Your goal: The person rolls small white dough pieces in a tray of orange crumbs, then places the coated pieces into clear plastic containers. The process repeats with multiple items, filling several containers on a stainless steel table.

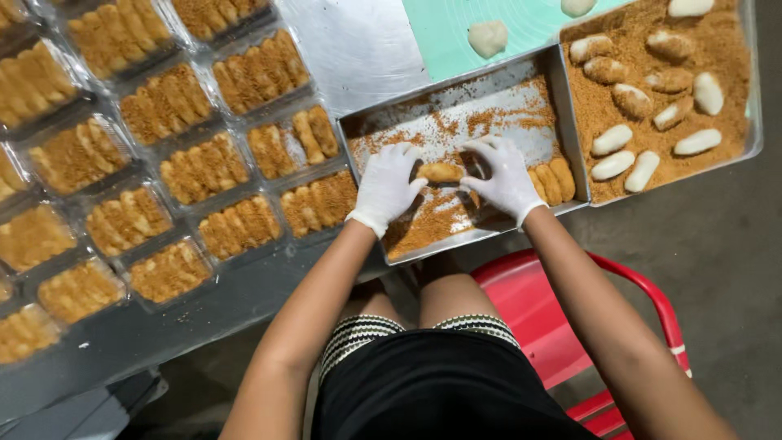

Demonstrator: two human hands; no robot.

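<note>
Both my hands wear white gloves over a metal tray (521,73) dusted with brown crumbs. My left hand (387,183) and my right hand (503,175) hold one crumb-coated oblong roll (440,172) between their fingertips. A few coated rolls (554,181) lie side by side at the tray's right end, just beside my right hand.
A second tray (753,122) of crumbs at the right holds several white and half-coated rolls (643,122). Clear plastic boxes (204,167) filled with coated rolls cover the steel table at left. A dough lump (488,37) lies on a green mat. A red stool (570,326) is under me.
</note>
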